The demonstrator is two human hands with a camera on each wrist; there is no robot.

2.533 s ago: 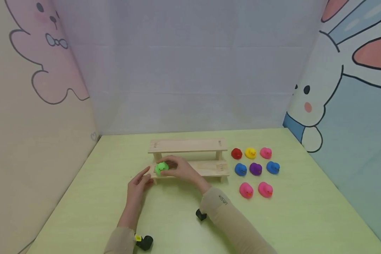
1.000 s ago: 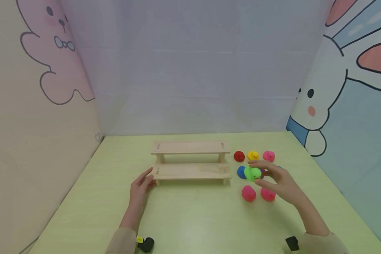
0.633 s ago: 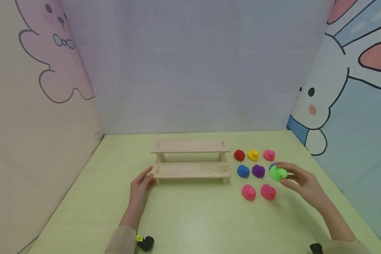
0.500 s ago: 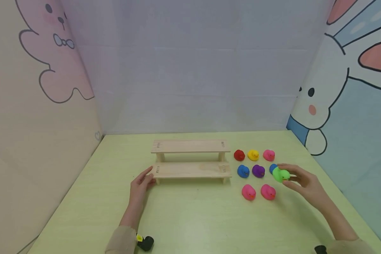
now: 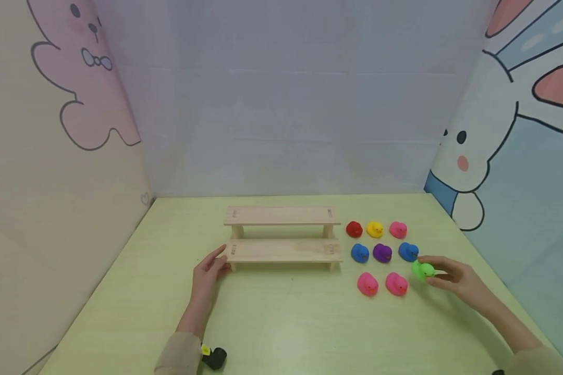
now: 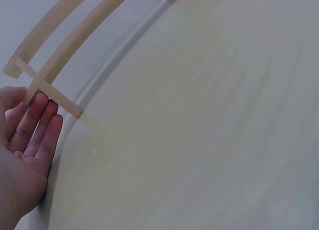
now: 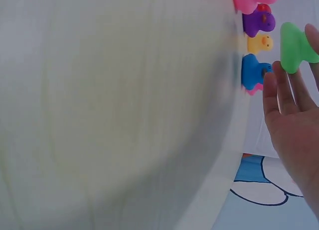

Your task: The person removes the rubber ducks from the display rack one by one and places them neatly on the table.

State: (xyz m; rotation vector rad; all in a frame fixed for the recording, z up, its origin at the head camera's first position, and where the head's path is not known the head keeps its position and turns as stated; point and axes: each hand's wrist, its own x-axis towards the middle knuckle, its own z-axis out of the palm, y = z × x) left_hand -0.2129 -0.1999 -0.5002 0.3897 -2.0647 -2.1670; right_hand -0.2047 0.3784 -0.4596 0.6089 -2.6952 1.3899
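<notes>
My right hand [image 5: 462, 284] pinches a green toy duck [image 5: 422, 270] between thumb and fingers, close in front of the blue duck [image 5: 408, 251] at the right of the group. In the right wrist view the green duck is held above the level of the tabletop. My left hand [image 5: 208, 276] is at the left end of a two-tier wooden shelf [image 5: 283, 250]. Its thumb and fingertips [image 6: 39, 101] grip the end of the lower board in the left wrist view. Both tiers of the shelf are bare.
Several other ducks stand in rows right of the shelf: red [image 5: 354, 229], yellow [image 5: 374, 229] and pink [image 5: 398, 229] at the back, purple [image 5: 382, 253] and blue in the middle, pink [image 5: 396, 284] in front. Walls enclose the pale green table [image 5: 281, 323].
My right hand has lifted the green duck off the lower board's left end, carried it right over the other ducks, then lowered it toward the table. The left hand has stayed at the shelf.
</notes>
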